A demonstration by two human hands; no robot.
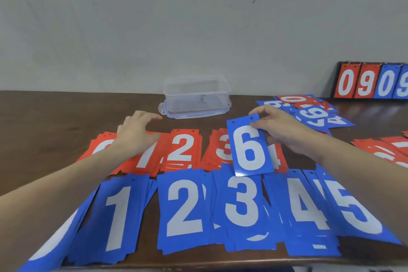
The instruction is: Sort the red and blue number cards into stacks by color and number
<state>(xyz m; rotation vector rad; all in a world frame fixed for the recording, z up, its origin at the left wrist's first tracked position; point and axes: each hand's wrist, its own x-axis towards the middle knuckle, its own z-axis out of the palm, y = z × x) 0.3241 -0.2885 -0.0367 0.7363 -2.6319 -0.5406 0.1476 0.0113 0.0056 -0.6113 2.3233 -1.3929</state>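
At 1 o'clock from table centre, right hand (278, 128) pinches the blue 6 card (250, 146) by its top right corner, thumb on the face, fingers curled over the top edge near the punched holes; card hangs tilted above the red 3 stack (221, 148) and red 4 stack (277, 157), bottom edge just over the blue 3 stack (241, 210). Left hand (136, 132), at 10 o'clock, rests with fingers spread and relaxed on the red 1 stack (146, 157), holding nothing. Outward: red 2 stack (181, 149) btwn them; near row at 6 o'clock runs blue 1 stack (114, 216), blue 2 stack (185, 210), blue 4 stack (306, 207), blue 5 stack (353, 212). No blue 6 pile seen yet, so card prob. goes right of the 5, approx. 4 o'clock. Unsorted pile (309, 112) sits at 2 o'clock, clear box (196, 95) at 12, scoreboard (373, 81) far right by the wall. Card looks thin, light, glossy plastic w/ some flex: slick on the stacks, so a corner or edge pinch suits it, and setting it flat avoids nudging neighbours.
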